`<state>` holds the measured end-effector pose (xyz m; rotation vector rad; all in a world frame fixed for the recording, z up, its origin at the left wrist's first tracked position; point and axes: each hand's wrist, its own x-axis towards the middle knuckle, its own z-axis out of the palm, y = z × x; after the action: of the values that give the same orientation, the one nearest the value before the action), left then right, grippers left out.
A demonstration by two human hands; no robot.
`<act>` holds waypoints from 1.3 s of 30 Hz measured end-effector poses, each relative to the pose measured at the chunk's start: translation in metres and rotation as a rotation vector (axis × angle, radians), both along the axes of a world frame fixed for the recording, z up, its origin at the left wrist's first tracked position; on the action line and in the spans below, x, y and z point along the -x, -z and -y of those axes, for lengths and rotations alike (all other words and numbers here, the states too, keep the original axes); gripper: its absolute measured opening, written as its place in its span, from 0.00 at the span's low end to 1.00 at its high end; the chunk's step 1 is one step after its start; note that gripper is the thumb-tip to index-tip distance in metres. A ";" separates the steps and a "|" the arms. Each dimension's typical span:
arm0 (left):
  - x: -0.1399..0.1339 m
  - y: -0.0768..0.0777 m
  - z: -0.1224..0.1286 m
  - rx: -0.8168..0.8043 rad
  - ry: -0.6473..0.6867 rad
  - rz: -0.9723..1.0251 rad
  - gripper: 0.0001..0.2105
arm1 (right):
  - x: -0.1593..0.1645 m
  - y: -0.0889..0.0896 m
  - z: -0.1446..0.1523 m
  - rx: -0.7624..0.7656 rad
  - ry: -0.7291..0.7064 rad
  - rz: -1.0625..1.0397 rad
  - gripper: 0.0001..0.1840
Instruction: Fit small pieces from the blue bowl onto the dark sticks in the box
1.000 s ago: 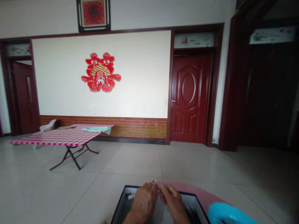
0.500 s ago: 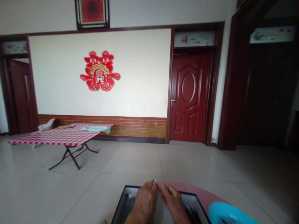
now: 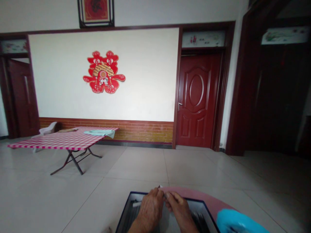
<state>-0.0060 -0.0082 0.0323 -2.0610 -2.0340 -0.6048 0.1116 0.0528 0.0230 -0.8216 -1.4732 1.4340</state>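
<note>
My left hand (image 3: 150, 208) and my right hand (image 3: 179, 208) meet fingertip to fingertip at the bottom of the head view. Both pinch one small thin pale object (image 3: 160, 187) whose tip pokes up between them; I cannot tell what it is. The hands hover over an open dark-rimmed box (image 3: 126, 210) with dark slender items lying inside. The box rests on a pink round table (image 3: 209, 202).
A bright blue object (image 3: 236, 223) sits at the bottom right on the pink table. Across the tiled floor stands a folding table (image 3: 60, 142) with a red checked cloth and a folded cloth on it. A red door (image 3: 196, 100) is shut in the far wall.
The hands stay pinched together on the small object over the box. The view has tilted slightly down and shifted.
</note>
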 end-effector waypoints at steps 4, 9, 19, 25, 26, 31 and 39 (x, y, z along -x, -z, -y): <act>0.002 0.000 0.003 -0.045 0.071 0.069 0.08 | -0.001 -0.001 0.000 0.035 -0.028 -0.039 0.19; 0.006 0.009 -0.002 -0.049 0.038 0.032 0.09 | -0.002 -0.006 0.002 0.015 -0.038 -0.018 0.17; 0.003 0.000 0.000 -0.145 0.022 -0.033 0.10 | -0.001 0.005 -0.002 0.098 0.017 0.041 0.22; 0.003 0.001 0.002 -0.128 0.036 -0.039 0.09 | 0.003 0.013 -0.004 -0.018 -0.024 0.015 0.19; 0.004 0.002 0.002 -0.131 0.039 -0.040 0.09 | 0.003 0.013 -0.004 -0.007 -0.044 -0.008 0.18; 0.006 0.009 0.002 -0.126 0.053 -0.027 0.08 | 0.005 0.018 -0.008 0.197 -0.073 -0.032 0.22; 0.008 0.012 0.000 -0.123 0.062 -0.037 0.10 | 0.007 0.023 -0.009 0.131 -0.009 0.042 0.21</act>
<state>-0.0139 -0.0082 0.0208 -2.0547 -1.8692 -0.6793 0.1041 0.0621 -0.0003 -0.9314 -1.4270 1.5406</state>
